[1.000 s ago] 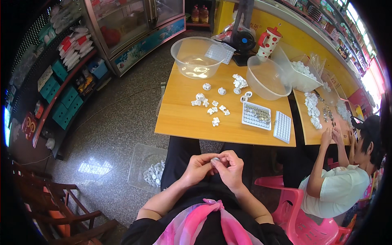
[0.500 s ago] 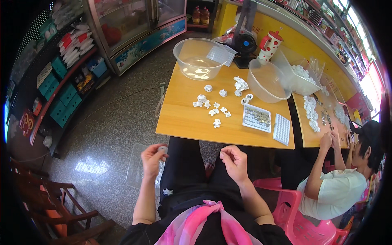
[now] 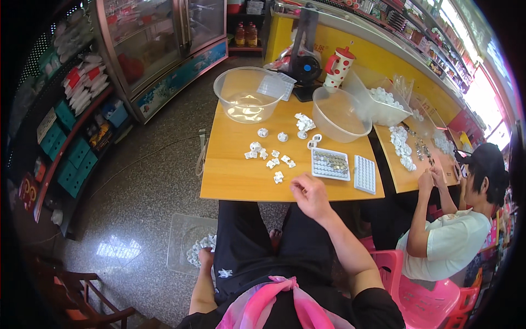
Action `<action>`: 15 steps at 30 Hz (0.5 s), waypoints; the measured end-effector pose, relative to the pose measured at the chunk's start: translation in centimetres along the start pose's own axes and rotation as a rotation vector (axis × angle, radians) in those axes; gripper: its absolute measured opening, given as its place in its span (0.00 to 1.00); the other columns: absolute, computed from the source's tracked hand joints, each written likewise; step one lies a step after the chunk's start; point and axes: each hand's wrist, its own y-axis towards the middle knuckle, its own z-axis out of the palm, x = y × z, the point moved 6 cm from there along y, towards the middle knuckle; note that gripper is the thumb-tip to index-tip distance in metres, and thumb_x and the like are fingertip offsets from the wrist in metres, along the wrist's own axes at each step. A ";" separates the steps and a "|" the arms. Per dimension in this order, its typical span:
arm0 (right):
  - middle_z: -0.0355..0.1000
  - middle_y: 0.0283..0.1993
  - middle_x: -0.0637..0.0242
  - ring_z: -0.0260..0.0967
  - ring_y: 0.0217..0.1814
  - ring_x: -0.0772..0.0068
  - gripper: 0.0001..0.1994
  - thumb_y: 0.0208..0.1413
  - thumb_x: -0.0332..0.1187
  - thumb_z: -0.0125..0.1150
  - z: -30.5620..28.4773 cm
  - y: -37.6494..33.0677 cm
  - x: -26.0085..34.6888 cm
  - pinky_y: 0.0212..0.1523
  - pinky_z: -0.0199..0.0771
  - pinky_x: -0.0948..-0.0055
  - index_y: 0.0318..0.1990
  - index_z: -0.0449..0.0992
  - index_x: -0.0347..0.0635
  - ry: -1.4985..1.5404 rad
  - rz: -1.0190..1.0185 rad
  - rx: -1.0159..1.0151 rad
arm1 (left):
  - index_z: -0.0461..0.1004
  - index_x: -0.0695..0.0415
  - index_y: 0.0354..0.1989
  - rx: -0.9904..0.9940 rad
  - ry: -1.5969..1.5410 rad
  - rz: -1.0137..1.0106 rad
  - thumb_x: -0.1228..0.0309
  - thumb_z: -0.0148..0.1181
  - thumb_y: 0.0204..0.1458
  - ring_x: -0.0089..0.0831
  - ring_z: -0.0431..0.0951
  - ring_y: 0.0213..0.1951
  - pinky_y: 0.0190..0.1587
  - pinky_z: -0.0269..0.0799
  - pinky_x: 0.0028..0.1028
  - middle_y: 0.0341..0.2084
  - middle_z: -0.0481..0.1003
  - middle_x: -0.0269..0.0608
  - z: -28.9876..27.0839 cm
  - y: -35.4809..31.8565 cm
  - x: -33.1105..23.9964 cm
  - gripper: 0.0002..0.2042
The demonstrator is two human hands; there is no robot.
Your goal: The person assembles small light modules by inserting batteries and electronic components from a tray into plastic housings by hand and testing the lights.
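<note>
My right hand [image 3: 310, 195] hovers over the front edge of the yellow wooden table [image 3: 235, 175], fingers loosely bent, with nothing visible in them. It is just below a scatter of small white plastic pieces [image 3: 272, 160] and left of a white tray of small metal parts [image 3: 330, 164]. My left hand [image 3: 205, 256] hangs down beside my leg at the rim of a clear floor bin [image 3: 183, 241] holding white pieces. Its fingers are mostly hidden.
On the table stand two clear bowls [image 3: 246, 94] [image 3: 338, 114], an empty white grid tray [image 3: 365, 174] and a clear tub of white pieces [image 3: 383, 101]. A person [image 3: 455, 219] works at the right on a pink chair. Glass cabinets and shelves stand at the left.
My hands were together at my lap, then came apart. The right hand has gone forward to the table edge and the left has dropped to the floor bin.
</note>
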 end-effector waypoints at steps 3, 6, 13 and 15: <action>0.69 0.28 0.58 0.70 0.30 0.55 0.03 0.48 0.25 0.57 0.6 3.6 -1.1 0.30 0.68 0.62 0.32 0.74 0.39 -0.060 -0.018 -0.003 | 0.80 0.59 0.36 -0.103 -0.107 0.192 0.70 0.61 0.36 0.46 0.79 0.38 0.46 0.73 0.36 0.33 0.78 0.53 -1.9 1.1 -0.9 0.15; 0.70 0.35 0.55 0.70 0.37 0.53 0.07 0.47 0.26 0.59 1.8 8.0 -1.6 0.37 0.69 0.60 0.36 0.75 0.38 -0.216 -0.047 0.026 | 0.79 0.62 0.36 -0.140 -0.326 0.189 0.71 0.59 0.41 0.46 0.80 0.35 0.41 0.74 0.36 0.31 0.78 0.55 -4.9 1.4 -3.0 0.13; 0.70 0.36 0.52 0.68 0.43 0.49 0.12 0.46 0.27 0.58 5.2 12.9 -6.9 0.44 0.70 0.59 0.40 0.75 0.41 -0.469 -0.078 0.156 | 0.78 0.64 0.39 0.111 -0.531 0.503 0.75 0.58 0.49 0.27 0.78 0.31 0.34 0.72 0.24 0.28 0.78 0.45 -16.0 -9.9 -22.2 0.10; 0.70 0.35 0.53 0.69 0.42 0.52 0.11 0.47 0.27 0.58 5.3 12.9 -7.6 0.43 0.70 0.61 0.41 0.75 0.40 -0.513 -0.081 0.173 | 0.77 0.64 0.38 0.149 -0.565 0.649 0.78 0.59 0.49 0.26 0.77 0.34 0.36 0.71 0.23 0.32 0.78 0.45 -18.1 -13.0 -25.6 0.08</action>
